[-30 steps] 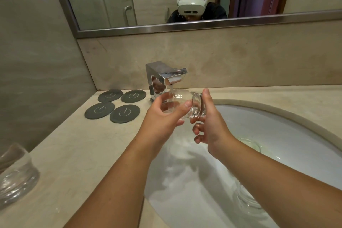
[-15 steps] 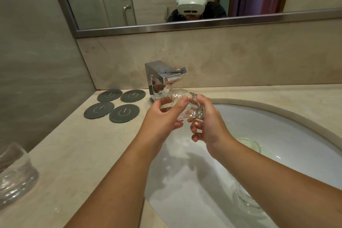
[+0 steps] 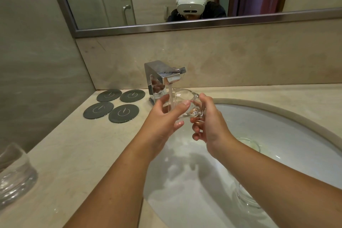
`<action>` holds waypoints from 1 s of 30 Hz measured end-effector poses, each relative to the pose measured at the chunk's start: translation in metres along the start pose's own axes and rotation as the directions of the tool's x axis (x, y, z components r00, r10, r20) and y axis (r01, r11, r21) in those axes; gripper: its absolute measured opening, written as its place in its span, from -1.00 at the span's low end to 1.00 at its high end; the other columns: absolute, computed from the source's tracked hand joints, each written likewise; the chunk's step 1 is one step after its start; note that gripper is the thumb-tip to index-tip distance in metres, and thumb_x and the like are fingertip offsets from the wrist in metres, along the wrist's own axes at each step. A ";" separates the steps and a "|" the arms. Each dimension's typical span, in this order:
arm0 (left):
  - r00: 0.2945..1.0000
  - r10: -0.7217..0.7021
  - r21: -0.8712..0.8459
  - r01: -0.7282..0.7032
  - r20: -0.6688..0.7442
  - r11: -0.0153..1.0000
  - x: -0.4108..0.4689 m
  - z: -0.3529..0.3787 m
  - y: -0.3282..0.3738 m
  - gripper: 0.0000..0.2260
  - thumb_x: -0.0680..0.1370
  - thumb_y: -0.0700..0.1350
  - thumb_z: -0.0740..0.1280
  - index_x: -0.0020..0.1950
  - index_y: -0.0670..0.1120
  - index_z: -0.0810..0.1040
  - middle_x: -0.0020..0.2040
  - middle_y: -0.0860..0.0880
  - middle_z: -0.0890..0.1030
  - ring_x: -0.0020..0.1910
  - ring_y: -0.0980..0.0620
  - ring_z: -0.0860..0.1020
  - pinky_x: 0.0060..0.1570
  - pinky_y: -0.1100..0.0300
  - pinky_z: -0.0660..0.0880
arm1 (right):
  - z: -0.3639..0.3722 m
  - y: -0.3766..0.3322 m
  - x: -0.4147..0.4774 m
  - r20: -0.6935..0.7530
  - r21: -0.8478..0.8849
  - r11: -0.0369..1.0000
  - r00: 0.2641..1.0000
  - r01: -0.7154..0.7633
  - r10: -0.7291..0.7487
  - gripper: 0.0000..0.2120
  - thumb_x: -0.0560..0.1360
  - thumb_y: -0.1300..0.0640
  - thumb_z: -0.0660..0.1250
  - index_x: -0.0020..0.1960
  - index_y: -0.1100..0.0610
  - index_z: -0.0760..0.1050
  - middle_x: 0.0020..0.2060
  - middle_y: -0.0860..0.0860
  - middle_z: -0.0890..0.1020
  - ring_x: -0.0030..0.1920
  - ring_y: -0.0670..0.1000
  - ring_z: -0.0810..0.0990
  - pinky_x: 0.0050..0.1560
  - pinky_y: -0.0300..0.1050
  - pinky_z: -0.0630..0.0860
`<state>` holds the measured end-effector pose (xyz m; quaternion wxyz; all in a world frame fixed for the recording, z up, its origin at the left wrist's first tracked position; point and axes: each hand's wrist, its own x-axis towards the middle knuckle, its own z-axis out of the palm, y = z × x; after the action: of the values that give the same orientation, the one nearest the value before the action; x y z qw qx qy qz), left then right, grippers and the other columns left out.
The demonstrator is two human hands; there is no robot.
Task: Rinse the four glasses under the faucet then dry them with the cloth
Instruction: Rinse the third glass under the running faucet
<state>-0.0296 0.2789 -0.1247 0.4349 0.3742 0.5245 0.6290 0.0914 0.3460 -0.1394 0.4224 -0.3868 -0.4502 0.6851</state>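
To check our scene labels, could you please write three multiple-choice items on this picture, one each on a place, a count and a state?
1. Where do the coasters lie?
A. In the basin.
B. On the counter, left of the faucet.
C. On the mirror frame.

2. How many coasters are there?
A. Two.
B. Six.
C. Four.

3. What is the faucet doing?
A. Running water at the glass held by the left hand and right hand.
B. Turned off.
C. Filling a bucket.

Answers: B, they sit on the counter beside the faucet; C, four dark discs show; A, a stream falls to the held glass.
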 end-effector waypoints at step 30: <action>0.995 0.088 0.095 -0.084 -0.038 0.992 0.002 -0.004 0.000 -0.41 0.39 0.12 0.65 0.37 0.00 0.59 0.22 0.03 0.73 0.17 0.11 0.72 0.11 0.09 0.64 | 0.003 -0.001 -0.004 -0.026 -0.113 0.991 0.997 0.068 -0.071 -0.51 0.64 -0.39 0.14 0.22 -0.07 0.64 0.04 0.01 0.65 -0.39 -0.03 0.47 -0.43 -0.15 0.35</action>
<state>-0.0345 0.2797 -0.1257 0.3782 0.4030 0.5457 0.6299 0.0902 0.3417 -0.1375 0.4302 -0.4041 -0.4949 0.6378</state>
